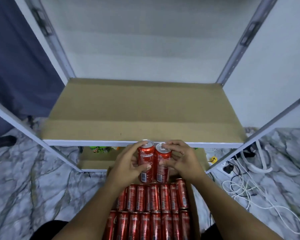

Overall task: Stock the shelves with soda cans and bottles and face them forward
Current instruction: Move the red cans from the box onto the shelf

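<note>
Two slim red cola cans are held upright, side by side, just below the front edge of the shelf (pixel 145 104), a brown cardboard-lined board in a white metal rack. My left hand (pixel 128 163) grips the left can (pixel 145 156), thumb across its label. My right hand (pixel 180 160) grips the right can (pixel 163 163), fingers over its top. Below them, a cardboard box holds several red cans (pixel 154 213) lying in two rows.
White rack uprights (pixel 29 132) slant out at left and right. A lower shelf (pixel 93 163) holds green bottles at its back. White cables (pixel 246 186) and a plug strip lie on the marble floor to the right. A dark curtain hangs at left.
</note>
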`<state>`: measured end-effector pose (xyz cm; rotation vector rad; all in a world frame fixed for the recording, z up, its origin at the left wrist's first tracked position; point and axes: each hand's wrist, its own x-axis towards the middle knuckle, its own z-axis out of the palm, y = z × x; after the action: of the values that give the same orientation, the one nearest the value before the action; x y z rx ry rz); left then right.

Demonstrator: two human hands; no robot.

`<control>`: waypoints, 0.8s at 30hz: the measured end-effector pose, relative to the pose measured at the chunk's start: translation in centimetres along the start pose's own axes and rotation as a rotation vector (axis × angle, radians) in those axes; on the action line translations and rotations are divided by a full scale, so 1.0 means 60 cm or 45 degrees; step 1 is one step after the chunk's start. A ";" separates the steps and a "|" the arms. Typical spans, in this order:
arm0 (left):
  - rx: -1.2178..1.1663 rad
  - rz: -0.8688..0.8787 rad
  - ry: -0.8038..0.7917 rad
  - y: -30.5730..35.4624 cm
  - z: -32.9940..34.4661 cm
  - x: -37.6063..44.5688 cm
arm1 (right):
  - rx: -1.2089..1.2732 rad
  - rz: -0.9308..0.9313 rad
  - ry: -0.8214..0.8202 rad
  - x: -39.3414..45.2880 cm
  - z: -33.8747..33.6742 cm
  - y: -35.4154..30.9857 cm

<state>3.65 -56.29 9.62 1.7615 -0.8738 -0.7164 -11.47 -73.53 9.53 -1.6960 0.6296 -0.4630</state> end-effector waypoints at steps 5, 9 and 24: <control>0.083 0.155 0.024 0.225 -0.057 -0.004 | -0.015 -0.118 0.043 -0.017 -0.080 -0.237; 0.113 0.279 0.017 0.404 -0.097 -0.017 | 0.045 -0.174 0.044 -0.034 -0.142 -0.407; 0.208 0.792 0.143 0.855 -0.148 0.040 | 0.003 -0.580 0.244 -0.013 -0.355 -0.820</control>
<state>0.22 -65.87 60.73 1.5218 -1.3414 -0.1396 -17.32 -82.10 62.16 -1.8069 0.3719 -0.9574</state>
